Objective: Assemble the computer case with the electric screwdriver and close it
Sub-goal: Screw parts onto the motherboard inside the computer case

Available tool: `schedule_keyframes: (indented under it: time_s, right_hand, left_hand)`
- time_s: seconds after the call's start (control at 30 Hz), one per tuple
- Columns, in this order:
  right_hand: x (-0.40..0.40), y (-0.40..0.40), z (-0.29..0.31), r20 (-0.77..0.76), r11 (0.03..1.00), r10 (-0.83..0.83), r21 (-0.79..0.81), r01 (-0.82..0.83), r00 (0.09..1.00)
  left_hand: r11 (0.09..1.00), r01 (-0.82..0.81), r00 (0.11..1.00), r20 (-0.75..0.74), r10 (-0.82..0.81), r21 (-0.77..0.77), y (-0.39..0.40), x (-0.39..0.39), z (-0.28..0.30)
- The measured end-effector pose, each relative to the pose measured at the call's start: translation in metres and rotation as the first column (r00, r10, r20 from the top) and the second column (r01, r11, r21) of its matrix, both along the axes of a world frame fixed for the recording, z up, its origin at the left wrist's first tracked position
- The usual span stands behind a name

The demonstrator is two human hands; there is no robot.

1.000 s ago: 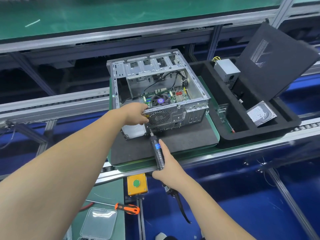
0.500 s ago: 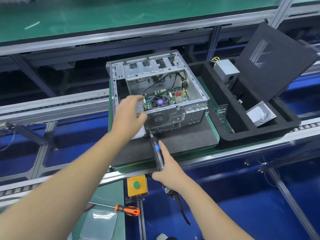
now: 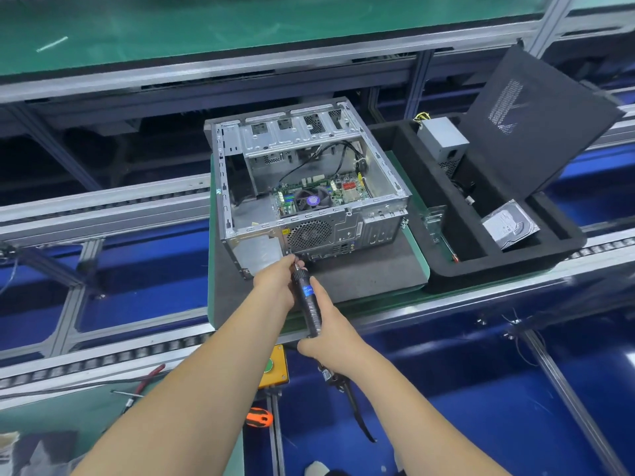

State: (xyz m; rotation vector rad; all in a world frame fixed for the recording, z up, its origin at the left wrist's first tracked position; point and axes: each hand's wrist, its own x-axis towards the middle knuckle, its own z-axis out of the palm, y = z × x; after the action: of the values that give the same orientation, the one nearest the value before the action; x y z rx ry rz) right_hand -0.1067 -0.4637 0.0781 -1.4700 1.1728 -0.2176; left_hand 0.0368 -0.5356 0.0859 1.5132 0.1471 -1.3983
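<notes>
1. One computer case (image 3: 309,187), lying open on a dark mat (image 3: 360,273), side off.
2. One electric screwdriver (image 3: 309,300), tip at the low edge of the case's back wall.
3. Two hands: right hand (image 3: 331,334) wrapped round the screwdriver's body, left hand (image 3: 275,281) pinching it near the tip.
4. One black foam tray (image 3: 508,262) just right of the mat, with one hard drive (image 3: 510,225) and one grey power box (image 3: 443,139) in it.
5. One black side panel (image 3: 536,121) leaning up in the tray.
6. Bare mat in front of the case.

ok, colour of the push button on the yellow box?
Green push button on the yellow box, head view, partly hidden.
</notes>
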Motion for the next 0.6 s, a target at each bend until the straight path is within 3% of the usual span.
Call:
schedule_keyframes:
  time_s: [0.13, 0.47, 0.57, 0.6]
  right_hand:
    - [-0.003, -0.002, 0.001, 0.005, 1.000, 0.009, 0.002, -0.009, 1.000]
    - [-0.002, -0.006, 0.004, 0.003, 1.000, 0.021, -0.013, -0.021, 1.000]
    - [-0.002, -0.007, 0.004, -0.005, 1.000, 0.017, 0.000, -0.017, 1.000]
    - [-0.002, -0.007, 0.004, -0.006, 1.000, 0.014, 0.005, -0.014, 1.000]
  left_hand:
    - [0.999, -0.036, 0.994, -0.104, 0.033, -0.020, -0.009, 0.000, -0.001]
    - [1.000, 0.007, 0.996, -0.092, -0.007, -0.003, -0.014, 0.005, -0.004]
    - [1.000, -0.002, 0.999, -0.044, 0.001, -0.016, -0.008, 0.002, 0.006]
    - [1.000, 0.015, 0.997, 0.071, -0.015, -0.008, -0.003, 0.001, 0.009]
